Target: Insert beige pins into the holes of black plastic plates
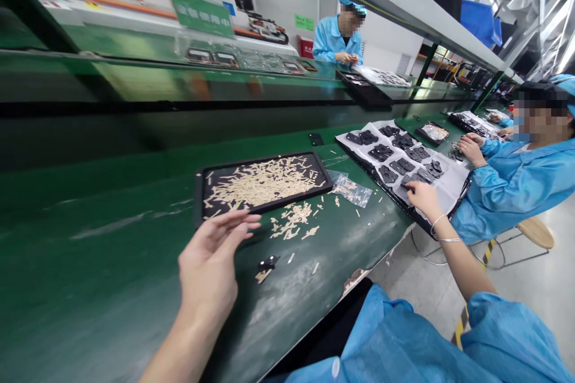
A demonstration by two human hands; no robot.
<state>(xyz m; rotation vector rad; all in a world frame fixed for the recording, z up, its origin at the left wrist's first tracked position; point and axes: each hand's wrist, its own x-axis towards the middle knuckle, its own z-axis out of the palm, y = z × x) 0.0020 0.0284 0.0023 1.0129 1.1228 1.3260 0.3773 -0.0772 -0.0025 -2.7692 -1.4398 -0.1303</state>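
Observation:
My left hand (213, 257) hovers above the green bench at the near edge of a black tray (265, 200) strewn with small beige strips (265, 179). Its fingers are stretched out and hold nothing I can see. To the right, my right hand (423, 197) reaches over a paper-lined tray (442, 194), its fingertips closed on a flat black part (408, 182). Groups of similar black parts (381, 152) lie on that white paper. Between my hands, loose beige pieces (291, 219) are scattered on the bench. Nearer me lies a small black piece (268, 263) with a beige strip by it.
A clear plastic bag (353, 190) with beige pieces sits between the trays. A co-worker in blue (525, 173) works at the right; another person (339, 36) stands across the bench. A raised green shelf (148, 81) runs along the back. A stool (534, 232) stands at the right.

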